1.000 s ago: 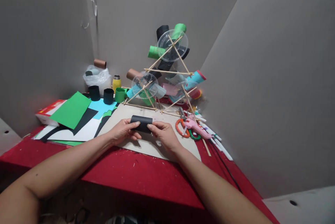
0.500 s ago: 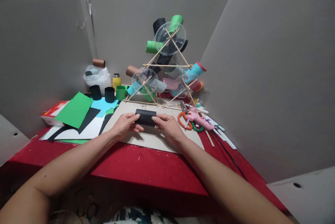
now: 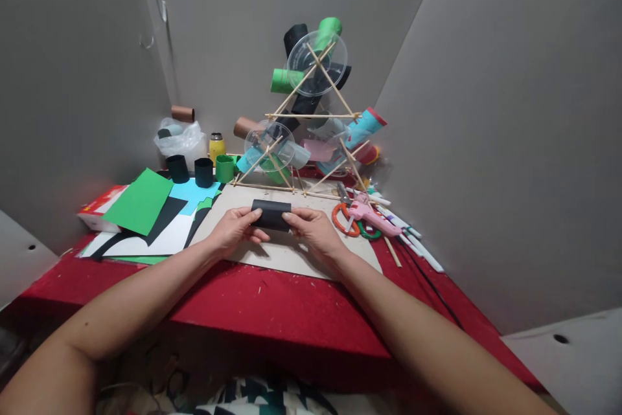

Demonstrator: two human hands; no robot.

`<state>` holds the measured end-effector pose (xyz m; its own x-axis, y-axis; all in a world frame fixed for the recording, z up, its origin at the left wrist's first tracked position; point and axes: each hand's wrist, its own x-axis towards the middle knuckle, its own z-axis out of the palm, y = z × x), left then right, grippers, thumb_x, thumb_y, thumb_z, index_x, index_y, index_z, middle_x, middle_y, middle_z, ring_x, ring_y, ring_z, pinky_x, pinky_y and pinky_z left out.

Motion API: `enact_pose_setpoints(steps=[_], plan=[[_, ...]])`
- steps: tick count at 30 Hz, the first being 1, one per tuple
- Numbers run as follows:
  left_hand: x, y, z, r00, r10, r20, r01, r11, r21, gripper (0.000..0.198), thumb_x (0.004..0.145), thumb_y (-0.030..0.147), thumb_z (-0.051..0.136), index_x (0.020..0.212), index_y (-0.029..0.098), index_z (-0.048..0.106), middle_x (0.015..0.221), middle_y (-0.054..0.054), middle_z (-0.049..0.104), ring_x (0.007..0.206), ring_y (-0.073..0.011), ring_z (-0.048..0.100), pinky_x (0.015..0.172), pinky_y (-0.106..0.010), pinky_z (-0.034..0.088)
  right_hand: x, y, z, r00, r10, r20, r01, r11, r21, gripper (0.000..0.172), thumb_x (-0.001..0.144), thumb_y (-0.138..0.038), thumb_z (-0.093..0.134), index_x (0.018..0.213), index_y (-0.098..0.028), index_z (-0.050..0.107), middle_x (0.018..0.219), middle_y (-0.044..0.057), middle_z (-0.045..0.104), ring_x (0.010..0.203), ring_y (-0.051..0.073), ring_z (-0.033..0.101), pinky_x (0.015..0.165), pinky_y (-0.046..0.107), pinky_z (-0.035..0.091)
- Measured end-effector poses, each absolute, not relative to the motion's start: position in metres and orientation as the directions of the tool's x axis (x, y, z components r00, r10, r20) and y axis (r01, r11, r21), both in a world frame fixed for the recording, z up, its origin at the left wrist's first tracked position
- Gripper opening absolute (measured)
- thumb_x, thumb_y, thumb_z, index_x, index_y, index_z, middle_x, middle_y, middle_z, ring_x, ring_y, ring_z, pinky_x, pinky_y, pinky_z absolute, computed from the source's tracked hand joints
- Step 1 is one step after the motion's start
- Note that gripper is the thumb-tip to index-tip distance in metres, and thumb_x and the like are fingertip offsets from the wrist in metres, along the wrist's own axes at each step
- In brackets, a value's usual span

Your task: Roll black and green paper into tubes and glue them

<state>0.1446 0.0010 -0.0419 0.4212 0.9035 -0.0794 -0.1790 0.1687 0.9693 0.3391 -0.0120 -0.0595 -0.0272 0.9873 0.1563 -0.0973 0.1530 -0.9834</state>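
Observation:
A black paper tube (image 3: pixel 272 215) lies sideways between my hands, above the pale cardboard sheet (image 3: pixel 286 261). My left hand (image 3: pixel 238 231) pinches its left end, thumb in front, lower fingers loosely spread below. At the other end, my right hand (image 3: pixel 311 230) is closed on it with the thumb against the front. Behind the tube stands a structure of wooden sticks (image 3: pixel 311 116) with clear plastic discs (image 3: pixel 340 52) and coloured tubes, among them a green tube (image 3: pixel 329 34). The fingers behind the tube are partly hidden.
To the right lie a pink glue gun (image 3: pixel 374 213), orange-handled scissors (image 3: pixel 344 221) and white sticks (image 3: pixel 422 254). Leftward are green paper (image 3: pixel 138 201), short black tubes (image 3: pixel 203 172), a green tube piece (image 3: pixel 224 169), a yellow bottle (image 3: pixel 216 148) and a plastic bag (image 3: pixel 181 142). Grey panels surround the red table (image 3: pixel 272 311).
The view has shifted slightly, so the structure appears a little higher. Both hands keep the same hold on the black paper tube.

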Motion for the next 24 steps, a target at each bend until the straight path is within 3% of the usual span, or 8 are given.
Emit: enact_pose_setpoints(steps=[5, 17, 24], plan=[[0.1448, 0.0008, -0.0422, 0.432, 0.899, -0.070, -0.174, 0.159, 0.972, 0.020, 0.087, 0.024, 0.065, 0.100, 0.009, 0.065, 0.086, -0.010, 0.073, 0.054, -0.0118, 0.068, 0.046, -0.019, 0.050, 0.3384, -0.0125, -0.0581, -0.029, 0.984, 0.174, -0.077, 0.171, -0.982, 0.033, 0.063, -0.046, 0.080, 0.060, -0.016, 0.066, 0.046, -0.004, 0.049, 0.046, 0.009, 0.035, 0.048, 0.026, 0.023], [0.1422, 0.0048, -0.0440, 0.456, 0.889, -0.044, -0.169, 0.135, 0.976, 0.011, 0.091, 0.019, 0.060, 0.098, 0.011, 0.064, 0.085, -0.009, 0.074, 0.053, -0.0113, 0.068, 0.044, -0.016, 0.050, 0.3383, -0.0098, -0.0560, -0.072, 0.982, 0.173, -0.040, 0.170, -0.985, 0.034, 0.061, -0.047, 0.080, 0.061, -0.016, 0.066, 0.047, -0.004, 0.048, 0.046, 0.010, 0.036, 0.048, 0.026, 0.024], [0.1409, 0.0032, -0.0445, 0.471, 0.882, -0.018, -0.171, 0.111, 0.979, 0.024, 0.084, 0.026, 0.070, 0.102, 0.011, 0.064, 0.084, -0.009, 0.073, 0.055, -0.0118, 0.068, 0.046, -0.016, 0.050, 0.3366, -0.0103, -0.0550, -0.062, 0.983, 0.173, -0.037, 0.171, -0.985, 0.036, 0.061, -0.049, 0.080, 0.061, -0.016, 0.065, 0.046, -0.005, 0.047, 0.046, 0.009, 0.035, 0.047, 0.026, 0.023]])
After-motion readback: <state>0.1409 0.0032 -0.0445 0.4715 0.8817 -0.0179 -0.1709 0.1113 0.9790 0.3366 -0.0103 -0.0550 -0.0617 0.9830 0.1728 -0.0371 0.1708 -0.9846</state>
